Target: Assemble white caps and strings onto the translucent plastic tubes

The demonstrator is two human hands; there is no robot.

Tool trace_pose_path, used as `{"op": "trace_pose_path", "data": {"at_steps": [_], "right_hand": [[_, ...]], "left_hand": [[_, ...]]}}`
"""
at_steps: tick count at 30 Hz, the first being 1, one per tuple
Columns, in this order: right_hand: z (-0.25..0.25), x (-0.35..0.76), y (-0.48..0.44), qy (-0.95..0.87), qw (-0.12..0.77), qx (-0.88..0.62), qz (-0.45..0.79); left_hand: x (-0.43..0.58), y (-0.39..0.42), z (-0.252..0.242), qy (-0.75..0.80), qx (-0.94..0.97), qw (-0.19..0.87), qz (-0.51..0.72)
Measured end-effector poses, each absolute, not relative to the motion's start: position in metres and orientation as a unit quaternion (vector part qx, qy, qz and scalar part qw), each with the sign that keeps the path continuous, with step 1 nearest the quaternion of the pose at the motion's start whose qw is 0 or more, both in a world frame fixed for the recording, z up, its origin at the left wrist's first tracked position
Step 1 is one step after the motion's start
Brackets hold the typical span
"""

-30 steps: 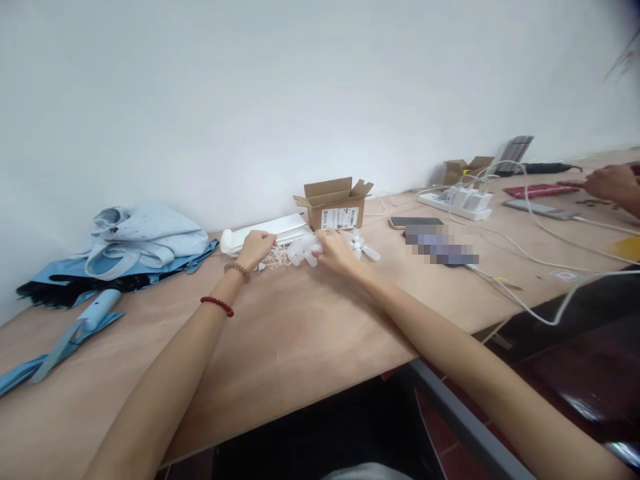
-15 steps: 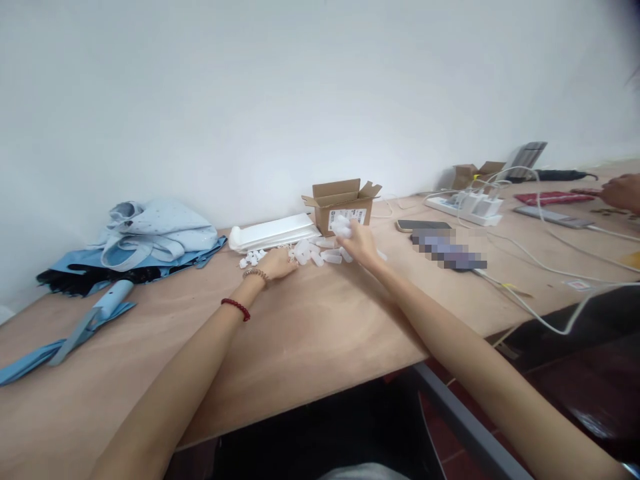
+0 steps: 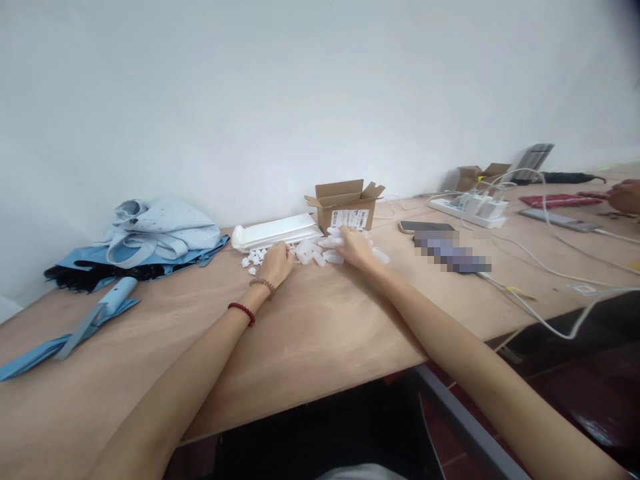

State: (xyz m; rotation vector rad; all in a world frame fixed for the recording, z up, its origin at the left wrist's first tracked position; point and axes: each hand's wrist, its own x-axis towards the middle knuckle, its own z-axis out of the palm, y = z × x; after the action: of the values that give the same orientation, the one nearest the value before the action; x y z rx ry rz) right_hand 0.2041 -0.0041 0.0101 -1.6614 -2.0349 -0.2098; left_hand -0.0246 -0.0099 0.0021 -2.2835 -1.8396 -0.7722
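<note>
Several small translucent plastic bottles [image 3: 305, 252] lie in a loose pile on the wooden table. My right hand [image 3: 359, 248] is at the pile's right part, its fingers closed round a translucent bottle [image 3: 327, 242] that sticks out to the left. My left hand [image 3: 278, 263], with beads at the wrist, rests at the pile's left end. Its fingers are pinched together, and what they hold is hidden. Small white caps [image 3: 257, 256] lie just left of it. Behind the right hand stands an open cardboard box [image 3: 345, 207] with a label.
A white padded packet [image 3: 275, 231] lies against the wall. Left are a pale blue cloth bag [image 3: 160, 230] and a blue umbrella [image 3: 117, 297]. Right are phones [image 3: 425, 227], a power strip [image 3: 467, 211] and trailing white cables [image 3: 537, 313]. Another person's hand [image 3: 625, 197] shows far right.
My right hand has come down from in front of the box to the bottle pile. My left hand has drawn slightly left, its fingers now turned up and pinched.
</note>
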Motion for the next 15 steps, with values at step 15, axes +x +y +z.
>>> {"op": "trace_pose_path", "data": {"at_steps": [15], "right_hand": [[0.009, 0.213, 0.004, -0.783, 0.304, -0.542, -0.013]], "left_hand": [[0.007, -0.043, 0.007, -0.523, -0.833, 0.085, -0.160]]}}
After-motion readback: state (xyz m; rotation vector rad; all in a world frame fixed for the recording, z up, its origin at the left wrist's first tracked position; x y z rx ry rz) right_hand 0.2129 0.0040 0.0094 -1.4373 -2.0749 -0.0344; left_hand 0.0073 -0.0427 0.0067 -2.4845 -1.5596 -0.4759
